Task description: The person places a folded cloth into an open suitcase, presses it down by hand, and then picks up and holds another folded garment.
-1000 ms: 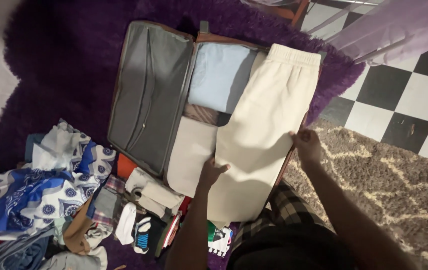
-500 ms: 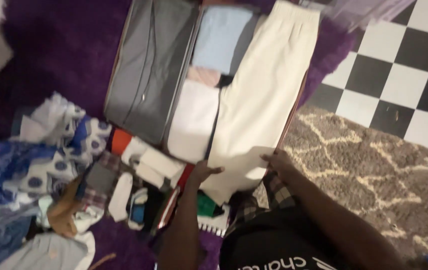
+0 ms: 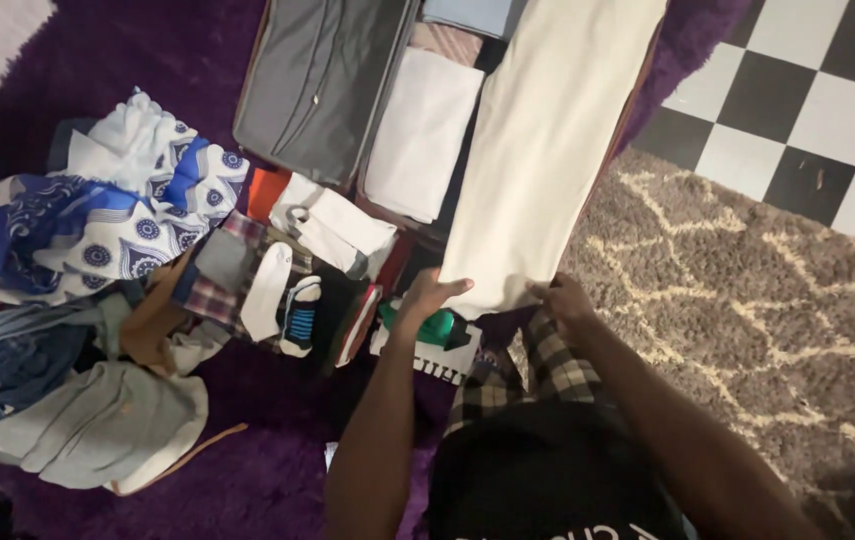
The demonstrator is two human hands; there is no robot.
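Cream trousers lie lengthwise over the right side of an open suitcase, their lower end hanging past its near edge. My left hand grips the bottom hem at its left corner. My right hand holds the same hem at the right corner. Inside the suitcase, to the left of the trousers, sits a folded white garment with a light blue one beyond it. The grey lid lies open on the left.
A heap of clothes in blue-white print, denim and grey covers the purple rug at left. Socks and folded pieces lie by the suitcase's near edge. A brown patterned rug and checkered floor are at right.
Both hands have slid down the trousers from mid-leg to the bottom hem and now grip it. The view has tilted down, so the suitcase sits higher in the frame.
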